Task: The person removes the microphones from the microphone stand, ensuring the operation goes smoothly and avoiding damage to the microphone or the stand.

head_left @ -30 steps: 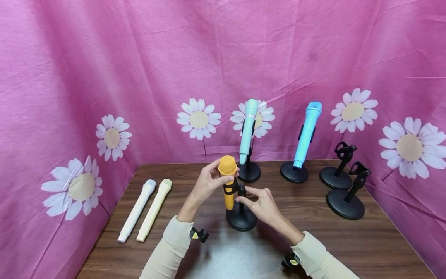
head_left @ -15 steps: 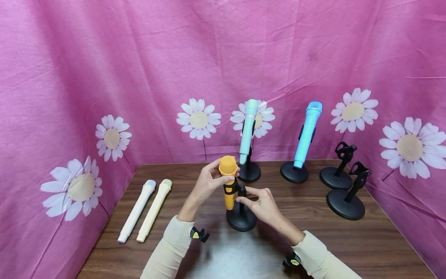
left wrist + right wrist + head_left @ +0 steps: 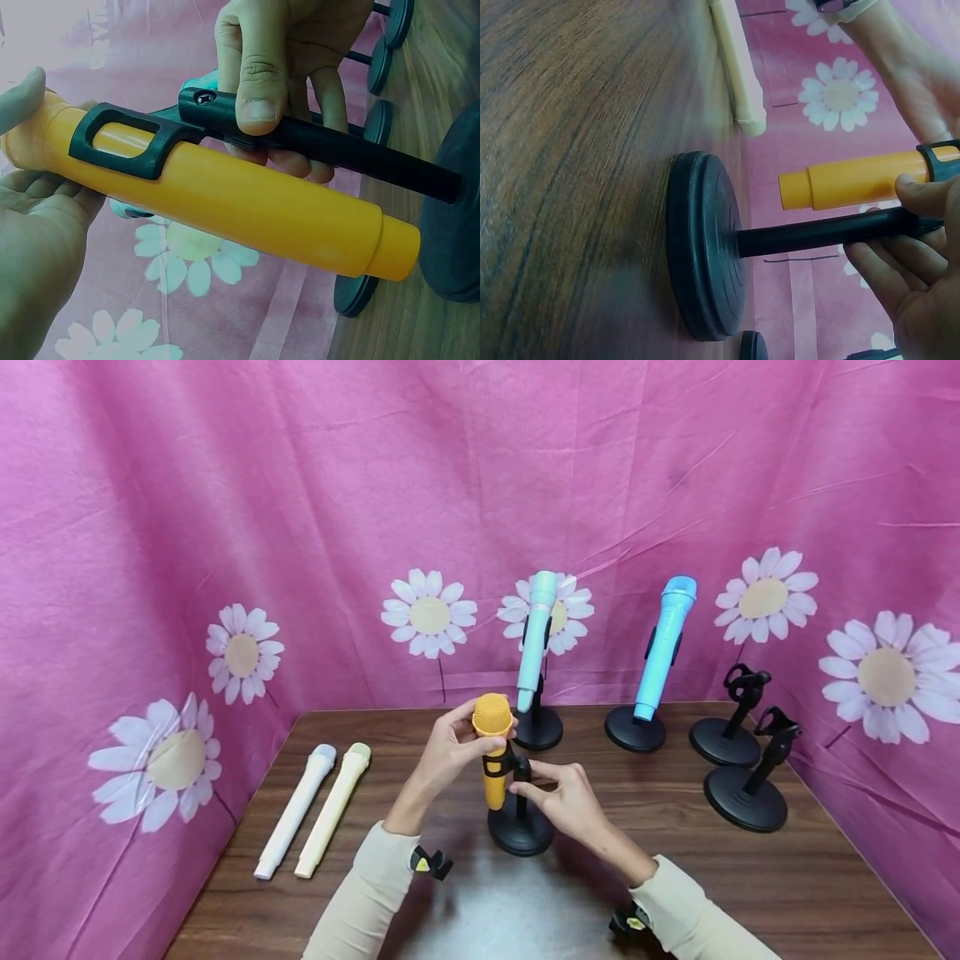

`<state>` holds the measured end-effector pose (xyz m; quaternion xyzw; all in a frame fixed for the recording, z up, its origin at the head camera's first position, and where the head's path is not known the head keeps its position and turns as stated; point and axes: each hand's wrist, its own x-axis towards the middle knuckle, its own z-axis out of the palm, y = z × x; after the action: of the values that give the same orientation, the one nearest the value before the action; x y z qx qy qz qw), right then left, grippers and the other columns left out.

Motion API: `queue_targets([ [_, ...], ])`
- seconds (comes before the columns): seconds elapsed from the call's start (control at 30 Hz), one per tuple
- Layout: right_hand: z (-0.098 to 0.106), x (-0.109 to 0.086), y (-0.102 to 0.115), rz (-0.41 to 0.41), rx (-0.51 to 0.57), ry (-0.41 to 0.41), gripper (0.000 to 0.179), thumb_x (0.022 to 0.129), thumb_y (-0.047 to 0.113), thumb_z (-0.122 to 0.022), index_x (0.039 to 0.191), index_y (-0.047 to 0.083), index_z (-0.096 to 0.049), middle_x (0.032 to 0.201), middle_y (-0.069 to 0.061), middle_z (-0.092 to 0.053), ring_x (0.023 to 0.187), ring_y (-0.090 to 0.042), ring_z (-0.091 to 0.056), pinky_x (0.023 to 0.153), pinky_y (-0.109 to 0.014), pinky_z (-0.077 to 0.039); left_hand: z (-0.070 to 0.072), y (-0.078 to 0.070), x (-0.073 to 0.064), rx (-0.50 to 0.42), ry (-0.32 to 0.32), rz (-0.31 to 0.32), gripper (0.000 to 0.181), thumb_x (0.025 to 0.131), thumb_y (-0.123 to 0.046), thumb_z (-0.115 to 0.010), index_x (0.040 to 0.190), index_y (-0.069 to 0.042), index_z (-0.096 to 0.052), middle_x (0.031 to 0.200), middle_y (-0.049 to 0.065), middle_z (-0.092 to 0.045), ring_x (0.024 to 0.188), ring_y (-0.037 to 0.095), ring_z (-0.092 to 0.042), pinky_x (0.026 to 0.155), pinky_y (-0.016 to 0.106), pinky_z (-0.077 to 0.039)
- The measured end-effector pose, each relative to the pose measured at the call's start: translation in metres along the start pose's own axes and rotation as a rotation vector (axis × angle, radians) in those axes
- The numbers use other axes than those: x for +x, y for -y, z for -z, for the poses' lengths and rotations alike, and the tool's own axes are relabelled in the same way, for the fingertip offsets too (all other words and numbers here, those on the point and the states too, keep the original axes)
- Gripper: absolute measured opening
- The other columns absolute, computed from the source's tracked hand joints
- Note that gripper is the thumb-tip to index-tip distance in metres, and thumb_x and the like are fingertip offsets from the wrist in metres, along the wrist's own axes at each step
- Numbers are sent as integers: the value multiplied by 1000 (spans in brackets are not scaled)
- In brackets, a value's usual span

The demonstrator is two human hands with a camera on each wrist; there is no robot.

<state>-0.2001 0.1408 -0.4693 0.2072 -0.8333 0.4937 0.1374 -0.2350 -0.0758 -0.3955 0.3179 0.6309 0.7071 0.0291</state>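
1. Head view: Against the earlier frames, my hold is the same; only the whole scene sits very slightly higher in the frame. Near the centre, my left grip [image 3: 447, 754] pinches the orange microphone [image 3: 492, 718] just below its mesh head, and my right grip [image 3: 564, 793] pinches the black stand [image 3: 521, 835] at the top of its post. The microphone sits in the stand's clip [image 3: 496, 767], and the base rests on the table [image 3: 810, 893].
2. Same view, around me: a white microphone [image 3: 295, 812] and a pale yellow microphone [image 3: 332, 812] lie side by side at left. Upper centre, a mint microphone [image 3: 533, 647] leans in its own stand, whose base is partly hidden behind my left fingers; a blue microphone [image 3: 663, 652] leans in another to its right. Two more stands, a rear one [image 3: 726, 739] and a front one [image 3: 746, 797], stand at right, before the pink curtain [image 3: 360, 485].
3. Left wrist view: the orange microphone slants across the middle, through the clip; my right thumb lies on the post, upper centre, and my left grip is at the left edge.
4. Right wrist view: my right grip, lower right, holds the post; the base stands left of centre, the pale yellow microphone at upper centre.
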Motion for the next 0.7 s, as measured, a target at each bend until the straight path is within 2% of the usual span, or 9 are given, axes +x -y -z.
queue_targets([
  [0.13,0,-1,1,-15,-9,-4,32,89,20,-88,120,14,-83,109,-1,-83,96,-7,-77,77,-24,-63,0,1,0,-11,-1,2,66,94,-25,-84,147,4,-56,127,41,-66,105,11,-77,102,33,-60],
  [0.27,0,-1,1,-26,-7,-3,32,89,18,-88,120,13,-82,110,-1,-82,96,-7,-77,76,-24,-63,-1,1,-1,-4,-11,-4,64,95,-22,-83,146,4,-56,126,40,-67,104,12,-77,102,34,-60],
  [0.5,0,1,2,-38,5,-3,32,89,17,-88,120,13,-83,109,-3,-83,94,-6,-77,75,-23,-63,0,-2,2,12,-37,-14,56,95,-16,-81,145,-1,-60,119,13,-77,104,15,-77,99,34,-61],
  [0.57,0,1,2,-42,3,-2,32,89,18,-88,119,13,-83,109,-3,-83,93,-6,-77,75,-23,-63,1,-3,3,11,-36,-20,57,95,-16,-82,145,-1,-60,120,16,-77,104,14,-77,99,34,-61],
  [0.7,0,1,3,-56,2,-1,33,88,19,-89,120,14,-83,109,-3,-82,94,-5,-76,75,-23,-62,1,-4,4,20,-34,-33,57,95,-17,-82,145,-1,-60,125,36,-69,104,17,-77,99,34,-61],
])
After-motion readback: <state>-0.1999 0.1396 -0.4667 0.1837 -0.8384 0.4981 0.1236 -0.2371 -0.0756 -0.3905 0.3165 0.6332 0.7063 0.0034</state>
